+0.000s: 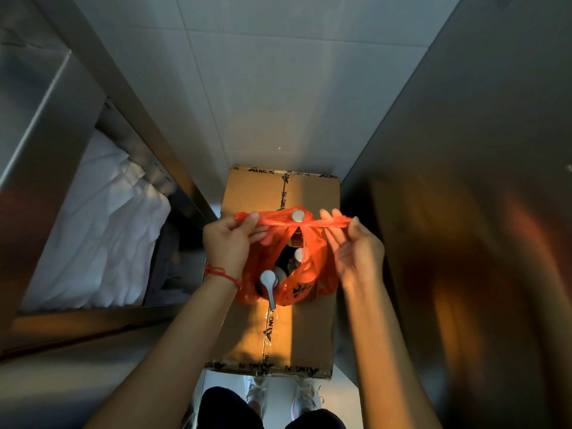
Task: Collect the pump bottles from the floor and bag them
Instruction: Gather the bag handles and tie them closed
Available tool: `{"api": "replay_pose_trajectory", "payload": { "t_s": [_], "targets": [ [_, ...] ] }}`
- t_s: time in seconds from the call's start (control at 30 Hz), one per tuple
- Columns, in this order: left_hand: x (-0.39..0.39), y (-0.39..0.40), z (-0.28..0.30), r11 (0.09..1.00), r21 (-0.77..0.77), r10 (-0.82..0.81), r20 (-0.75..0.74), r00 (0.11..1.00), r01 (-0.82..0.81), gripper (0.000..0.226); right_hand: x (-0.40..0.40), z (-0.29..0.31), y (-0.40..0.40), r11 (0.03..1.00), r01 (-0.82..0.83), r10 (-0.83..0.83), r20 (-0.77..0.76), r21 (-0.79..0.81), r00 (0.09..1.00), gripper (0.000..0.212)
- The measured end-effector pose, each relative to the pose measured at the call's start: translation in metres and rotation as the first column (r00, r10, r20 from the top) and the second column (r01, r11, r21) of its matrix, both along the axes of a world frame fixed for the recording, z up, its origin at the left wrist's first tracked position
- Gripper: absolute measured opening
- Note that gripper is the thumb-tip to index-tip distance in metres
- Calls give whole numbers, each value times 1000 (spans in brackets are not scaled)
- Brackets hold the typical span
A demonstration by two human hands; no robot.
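Head view is showing me pinching the bag [291,267] handles, left hand [227,243] and right hand [356,252] each on one, bottles [268,284] inside, bag sitting mid-box [309,332]; I'm judging the bagging nearly finished, needing a tight knot next.

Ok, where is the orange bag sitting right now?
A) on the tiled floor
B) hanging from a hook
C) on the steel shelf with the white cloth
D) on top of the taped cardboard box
D: the orange bag rests on the cardboard box, with both hands pulling its handles apart.
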State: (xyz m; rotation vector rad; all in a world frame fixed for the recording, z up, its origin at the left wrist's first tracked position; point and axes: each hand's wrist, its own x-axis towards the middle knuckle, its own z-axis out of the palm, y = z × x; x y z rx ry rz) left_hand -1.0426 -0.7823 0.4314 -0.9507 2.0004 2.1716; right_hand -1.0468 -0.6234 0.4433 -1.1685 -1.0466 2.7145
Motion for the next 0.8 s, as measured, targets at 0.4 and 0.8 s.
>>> {"api": "replay_pose_trajectory", "payload": {
  "t_s": [0.4,0.8],
  "targets": [
    [10,-17,-1,994,-86,59,-38,998,-62,12,6,-7,13,989,96,-106,82,110,991,21],
    [-21,23,56,863,-344,-465,-254,848,370,13,-4,35,-5,556,-116,548,-258,823,796,26]
  ]
}}
